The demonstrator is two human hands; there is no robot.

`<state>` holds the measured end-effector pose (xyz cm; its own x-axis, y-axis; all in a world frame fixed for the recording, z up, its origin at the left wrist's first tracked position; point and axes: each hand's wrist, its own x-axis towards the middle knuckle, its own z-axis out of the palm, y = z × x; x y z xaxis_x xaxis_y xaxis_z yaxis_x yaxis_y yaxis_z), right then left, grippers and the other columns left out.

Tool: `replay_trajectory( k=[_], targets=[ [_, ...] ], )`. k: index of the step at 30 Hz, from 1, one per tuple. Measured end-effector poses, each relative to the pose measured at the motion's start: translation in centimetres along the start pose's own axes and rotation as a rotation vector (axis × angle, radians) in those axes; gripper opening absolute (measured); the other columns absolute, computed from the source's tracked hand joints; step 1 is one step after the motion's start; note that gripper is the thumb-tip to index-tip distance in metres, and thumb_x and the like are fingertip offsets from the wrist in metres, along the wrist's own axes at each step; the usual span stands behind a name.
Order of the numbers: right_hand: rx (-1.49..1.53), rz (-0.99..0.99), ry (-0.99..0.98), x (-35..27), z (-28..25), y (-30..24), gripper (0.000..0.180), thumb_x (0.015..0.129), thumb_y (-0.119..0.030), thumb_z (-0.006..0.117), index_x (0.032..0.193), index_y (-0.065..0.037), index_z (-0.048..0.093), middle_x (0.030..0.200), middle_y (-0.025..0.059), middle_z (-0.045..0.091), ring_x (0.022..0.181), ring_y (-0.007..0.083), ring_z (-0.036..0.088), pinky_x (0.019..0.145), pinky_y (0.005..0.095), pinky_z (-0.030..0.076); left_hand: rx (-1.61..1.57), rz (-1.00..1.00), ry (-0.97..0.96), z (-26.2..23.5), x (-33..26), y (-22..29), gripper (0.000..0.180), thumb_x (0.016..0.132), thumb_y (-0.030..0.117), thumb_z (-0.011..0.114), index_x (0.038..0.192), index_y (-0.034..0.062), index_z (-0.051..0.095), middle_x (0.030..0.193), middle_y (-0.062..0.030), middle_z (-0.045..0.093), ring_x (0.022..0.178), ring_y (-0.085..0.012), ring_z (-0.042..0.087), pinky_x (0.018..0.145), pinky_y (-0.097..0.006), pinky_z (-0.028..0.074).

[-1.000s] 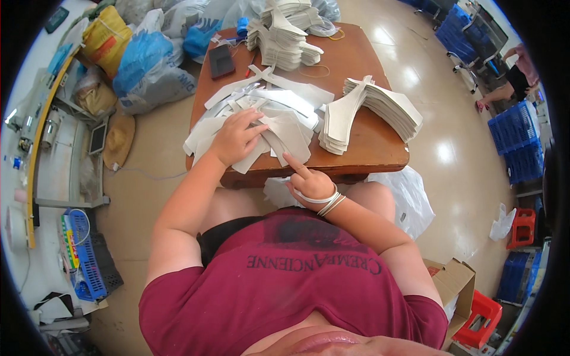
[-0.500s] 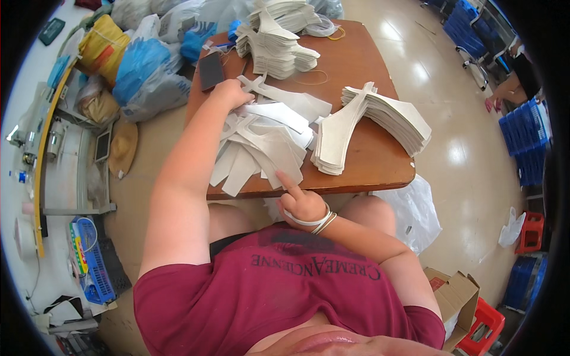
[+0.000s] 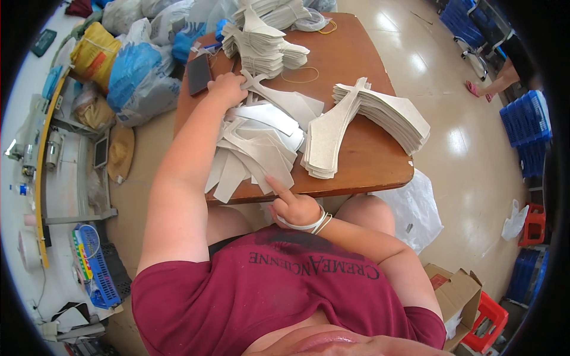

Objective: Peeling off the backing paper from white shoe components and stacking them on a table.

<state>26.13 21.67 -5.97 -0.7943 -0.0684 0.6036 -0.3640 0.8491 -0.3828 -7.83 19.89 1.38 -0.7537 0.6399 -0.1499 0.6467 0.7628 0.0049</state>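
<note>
Shiny beige tiles spread around a brown wooden table (image 3: 341,53) in a crowded workroom, seen from the head camera. Bags line the far left, among them a yellow sack (image 3: 98,56) and a blue-and-white plastic bag (image 3: 139,83); a straw hat (image 3: 122,154) lies on the floor nearer the bench. Blue baskets (image 3: 525,118) stand at the right, close to another person's leg (image 3: 504,80).

On the table, loose pale cut pieces (image 3: 255,145) lie fanned and overlapping at the near left edge. Just right of them sits a neat arched stack (image 3: 335,136) of similar pieces, and a taller pile (image 3: 261,50) rises behind, beside a dark phone (image 3: 199,75).

The left hand (image 3: 227,88) reaches to the far corner of the topmost back piece; whether its fingers pinch it cannot be told. The right hand (image 3: 297,210), white bands (image 3: 317,222) around its wrist, has its index finger stretched onto the front pieces, thumb spread away from it, other fingers curled.
</note>
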Motion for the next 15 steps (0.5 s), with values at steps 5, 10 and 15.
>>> replay_trajectory(
  k=[5,10,15],
  targets=[
    [-0.017,0.013,0.005,0.1,0.1,-0.3,0.031,0.076,-0.014,0.074,0.068,-0.006,0.045,0.141,0.0241,0.053,0.047,0.0195,0.058,0.043,0.0321,0.048,-0.168,0.167,0.164,1.6,1.4,-2.6,0.036,0.091,0.022,0.057,0.125,0.0114,0.062,0.119,-0.0182,0.062,0.115,-0.0366,0.059,0.095,-0.045,0.047],
    [-0.006,0.029,0.016,0.1,0.1,-0.3,0.032,0.077,-0.015,0.074,0.067,-0.006,0.045,0.139,0.0238,0.054,0.046,0.0203,0.058,0.043,0.0324,0.048,-0.354,0.368,0.449,-0.6,0.8,-3.3,0.032,0.091,0.016,0.056,0.120,0.0036,0.061,0.113,-0.0221,0.065,0.107,-0.0412,0.061,0.092,-0.043,0.049],
    [-0.005,0.036,0.010,-0.1,0.2,-0.5,0.029,0.078,-0.015,0.072,0.069,-0.006,0.046,0.138,0.0251,0.054,0.045,0.0216,0.058,0.043,0.0346,0.048,-0.319,0.547,0.935,-5.6,0.5,-5.1,0.035,0.088,0.010,0.060,0.121,-0.0009,0.061,0.109,-0.0212,0.067,0.097,-0.0353,0.067,0.086,-0.041,0.052]
  ],
)
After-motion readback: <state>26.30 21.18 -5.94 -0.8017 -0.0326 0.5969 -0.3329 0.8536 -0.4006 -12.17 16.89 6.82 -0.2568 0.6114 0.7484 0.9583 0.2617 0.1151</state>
